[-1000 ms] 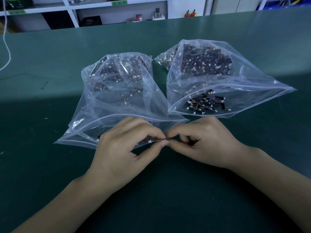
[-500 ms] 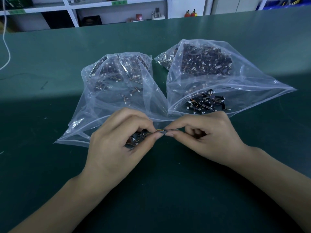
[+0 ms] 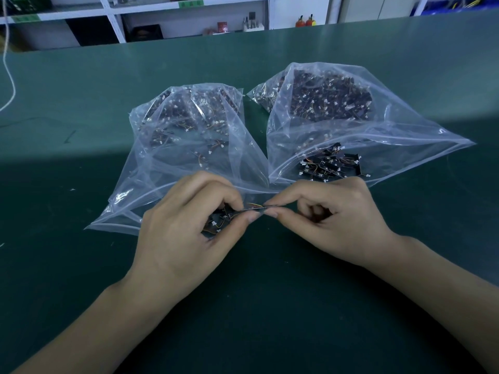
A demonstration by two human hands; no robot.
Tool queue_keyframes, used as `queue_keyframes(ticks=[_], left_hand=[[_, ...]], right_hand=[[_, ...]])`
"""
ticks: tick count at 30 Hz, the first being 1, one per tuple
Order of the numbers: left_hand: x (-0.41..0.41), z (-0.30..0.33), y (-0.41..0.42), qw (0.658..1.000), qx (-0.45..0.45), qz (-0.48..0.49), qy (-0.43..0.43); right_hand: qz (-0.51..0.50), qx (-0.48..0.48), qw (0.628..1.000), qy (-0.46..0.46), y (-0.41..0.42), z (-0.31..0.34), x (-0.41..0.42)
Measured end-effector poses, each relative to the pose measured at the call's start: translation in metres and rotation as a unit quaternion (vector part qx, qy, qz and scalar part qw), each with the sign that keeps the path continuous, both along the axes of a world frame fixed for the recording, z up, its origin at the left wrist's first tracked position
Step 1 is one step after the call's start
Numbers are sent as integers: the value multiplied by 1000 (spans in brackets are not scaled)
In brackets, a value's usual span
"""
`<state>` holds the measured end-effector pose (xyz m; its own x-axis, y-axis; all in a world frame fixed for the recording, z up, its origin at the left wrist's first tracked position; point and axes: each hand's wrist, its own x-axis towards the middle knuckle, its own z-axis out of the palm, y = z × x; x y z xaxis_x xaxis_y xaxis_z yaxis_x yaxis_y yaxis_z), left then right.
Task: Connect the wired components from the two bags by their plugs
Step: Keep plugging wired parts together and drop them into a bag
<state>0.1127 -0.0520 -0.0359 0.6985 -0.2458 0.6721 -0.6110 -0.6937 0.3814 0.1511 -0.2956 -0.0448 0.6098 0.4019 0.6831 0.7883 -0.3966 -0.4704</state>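
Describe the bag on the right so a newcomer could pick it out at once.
On the green table lie two clear plastic bags side by side, beyond the hands. The right bag is the one reaching farther back. Unlike the left bag, it holds a dense dark heap of parts.

Two clear bags of wired components on the green mat

The left bag (image 3: 172, 147) and right bag (image 3: 351, 122) are laid side by side, mouths open; small black wired components (image 3: 328, 164) are heaped inside.

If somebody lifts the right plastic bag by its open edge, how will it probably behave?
The right bag is thin, creased film, so it would probably sag and fold, not hold its shape. Its mouth gapes toward the right hand, so the loose wired components near the opening could slide out. The far heap may make it bottom-heavy.
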Motion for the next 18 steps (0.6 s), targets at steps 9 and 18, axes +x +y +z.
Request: queue_keyframes(ticks=[9,18], left_hand=[[0,0,-1,1000,16,17,14],[-2,2,-2,999,-22,18,42]], right_hand=[[-1,1,1000,-6,0,1,0],[-2,8,1000,-5,1,2,-1]])
